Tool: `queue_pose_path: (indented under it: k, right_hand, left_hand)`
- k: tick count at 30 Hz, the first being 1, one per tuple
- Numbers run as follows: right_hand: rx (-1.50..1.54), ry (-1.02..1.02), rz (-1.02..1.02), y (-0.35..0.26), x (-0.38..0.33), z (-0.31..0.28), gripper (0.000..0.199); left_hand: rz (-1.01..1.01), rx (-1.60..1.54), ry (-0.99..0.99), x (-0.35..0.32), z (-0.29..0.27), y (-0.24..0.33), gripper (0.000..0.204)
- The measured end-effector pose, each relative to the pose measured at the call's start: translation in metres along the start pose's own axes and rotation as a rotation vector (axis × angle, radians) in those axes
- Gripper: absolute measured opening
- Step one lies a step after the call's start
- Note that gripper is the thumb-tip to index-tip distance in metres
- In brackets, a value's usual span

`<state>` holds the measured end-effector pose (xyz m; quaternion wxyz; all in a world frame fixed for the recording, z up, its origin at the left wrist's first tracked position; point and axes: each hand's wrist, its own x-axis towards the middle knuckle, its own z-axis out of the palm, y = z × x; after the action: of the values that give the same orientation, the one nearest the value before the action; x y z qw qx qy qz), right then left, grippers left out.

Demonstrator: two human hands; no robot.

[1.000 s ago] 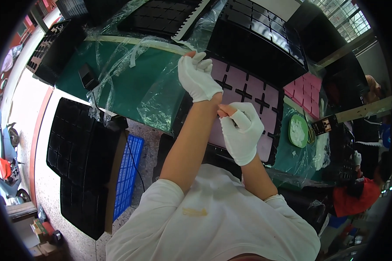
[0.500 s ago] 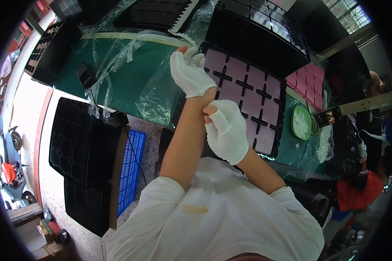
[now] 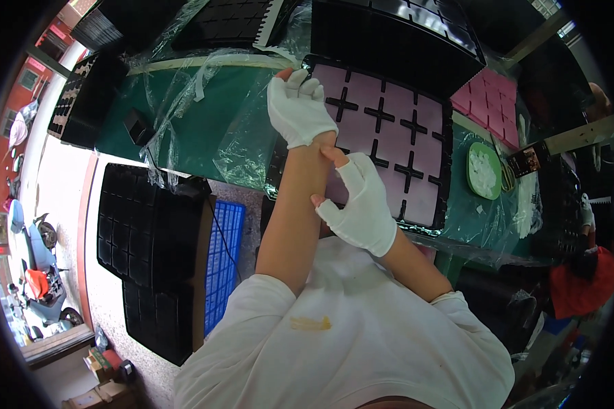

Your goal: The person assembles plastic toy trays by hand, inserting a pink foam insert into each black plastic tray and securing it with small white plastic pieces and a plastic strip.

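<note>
My left hand (image 3: 299, 109), in a white glove with a bare fingertip showing, is raised palm up over the bench with its fingers loosely curled and apart. It holds nothing. My right hand (image 3: 361, 204), gloved the same way, rests by my left forearm. Its bare index fingertip touches the skin just below the left glove's cuff, and its thumb is spread apart near the arm. Behind both hands lies a black tray (image 3: 445, 170) with black cross-shaped dividers and pink-mauve sheets in its cells; my arms and hands hide its left part.
A tall black tray stack (image 3: 389, 48) stands behind. To the right are pink blocks (image 3: 488, 102), a green bowl (image 3: 472, 183) of white pieces and scissors (image 3: 507, 176). Clear plastic film (image 3: 245, 150) covers the green bench (image 3: 215, 95). Black trays (image 3: 133, 232) stand lower left by a blue crate (image 3: 226, 252).
My right hand's fingers have spread from a closed pinch at the left forearm, and its index now reaches toward the left wrist. The left hand stays nearly in place. The view has shifted slightly.
</note>
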<state>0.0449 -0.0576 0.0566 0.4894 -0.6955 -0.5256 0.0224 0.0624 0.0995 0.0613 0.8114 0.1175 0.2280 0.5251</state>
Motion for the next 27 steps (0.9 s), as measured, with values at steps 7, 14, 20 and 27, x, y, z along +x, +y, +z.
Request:
queue_pose_path:
  k: [7, 14, 20, 27]
  right_hand:
    - [-0.21, 0.204, 0.28, 0.03, -0.067, -0.088, 0.022]
    - [-0.258, 0.254, 0.686, 0.114, -0.113, -0.132, 0.06]
    - [-0.285, 0.307, 0.829, 0.095, -0.092, -0.12, 0.059]
    - [0.062, 0.427, 0.765, 0.101, -0.1, -0.141, 0.055]
  left_hand:
    - [0.328, 1.082, -0.484, 0.018, -0.046, 0.051, 0.04]
    - [0.227, 1.798, -0.684, 0.021, -0.124, 0.056, 0.066]
    - [0.083, 1.827, -0.601, 0.012, -0.111, 0.062, 0.063]
    - [0.017, 1.516, -0.579, 0.003, -0.103, 0.079, 0.055]
